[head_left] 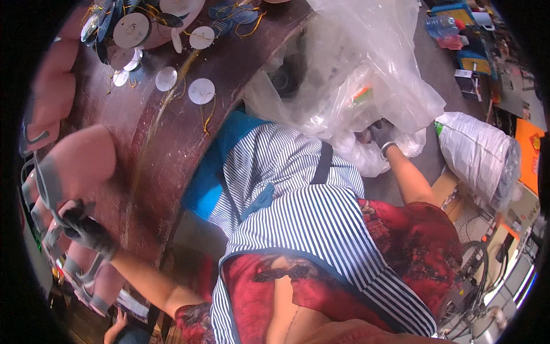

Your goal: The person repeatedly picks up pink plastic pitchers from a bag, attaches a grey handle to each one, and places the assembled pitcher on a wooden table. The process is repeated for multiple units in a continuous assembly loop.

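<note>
At the left, my left hand (89, 228) in a grey glove has its fingers closed on the grey band of a pink visor (86, 160), one of several that hang over the table's left edge. My right hand (382, 135), also gloved, is at the gathered lower part of a large clear plastic bag (366, 51). Its fingers are curled into the plastic and partly hidden by it. An orange and green patch shows through the bag just above that hand.
A dark red table (172, 149) carries round white tags (201, 91) with yellow strings, bunched at its far end. To the right lie a white wrapped roll (478, 155), an orange sheet (527, 149) and a plastic bottle (441, 27). Another person's hand (117, 324) shows at the lower left.
</note>
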Tool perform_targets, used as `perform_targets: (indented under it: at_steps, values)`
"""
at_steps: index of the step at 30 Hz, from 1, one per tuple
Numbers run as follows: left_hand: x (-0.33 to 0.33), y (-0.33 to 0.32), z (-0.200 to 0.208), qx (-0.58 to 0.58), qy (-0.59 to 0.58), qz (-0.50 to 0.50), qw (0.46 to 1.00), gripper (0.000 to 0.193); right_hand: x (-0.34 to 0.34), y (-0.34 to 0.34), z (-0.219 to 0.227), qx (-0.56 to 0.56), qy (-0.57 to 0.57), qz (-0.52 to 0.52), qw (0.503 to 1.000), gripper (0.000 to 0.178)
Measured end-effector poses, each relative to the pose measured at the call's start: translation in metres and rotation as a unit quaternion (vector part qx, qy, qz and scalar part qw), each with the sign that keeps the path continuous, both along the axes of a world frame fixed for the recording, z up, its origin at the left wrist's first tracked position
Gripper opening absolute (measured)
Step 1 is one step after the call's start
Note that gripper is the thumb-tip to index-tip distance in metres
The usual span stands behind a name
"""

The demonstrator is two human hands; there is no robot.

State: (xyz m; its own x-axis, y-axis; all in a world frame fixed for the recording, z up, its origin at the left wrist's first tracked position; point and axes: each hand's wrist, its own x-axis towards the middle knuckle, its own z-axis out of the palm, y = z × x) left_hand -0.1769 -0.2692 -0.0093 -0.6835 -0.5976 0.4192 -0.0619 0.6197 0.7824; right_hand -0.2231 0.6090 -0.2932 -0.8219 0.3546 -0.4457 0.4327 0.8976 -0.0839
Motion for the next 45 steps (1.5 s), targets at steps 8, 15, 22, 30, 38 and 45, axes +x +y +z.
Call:
perform_targets:
  at_steps: [8,15,22,30,38,45]
  values:
    - [0.115,0.156,-0.004,0.061,-0.002,0.108,0.992,0.035,-0.039,-0.02,-0.058,0.022,-0.042,-0.032,0.998,0.044]
    - [0.107,0.225,0.012,-0.168,-0.116,0.118,0.972,0.038,-0.03,-0.027,-0.074,-0.044,-0.042,-0.083,0.995,0.044]
    - [0.16,0.237,0.013,-0.266,-0.044,0.043,0.962,0.04,-0.002,-0.012,-0.024,-0.557,-0.056,-0.222,0.798,0.04]
    - [0.108,0.372,0.025,0.015,0.044,-0.048,0.998,0.043,-0.048,-0.249,0.343,-0.581,0.211,0.404,0.674,0.052]
    - [0.128,0.369,0.019,-0.025,-0.065,0.0,0.998,0.037,-0.046,-0.39,0.406,-0.338,0.167,0.739,0.558,0.074]
    - [0.144,0.311,0.02,0.259,0.004,-0.141,0.956,0.041,-0.067,-0.425,0.416,-0.275,0.145,0.893,0.325,0.084]
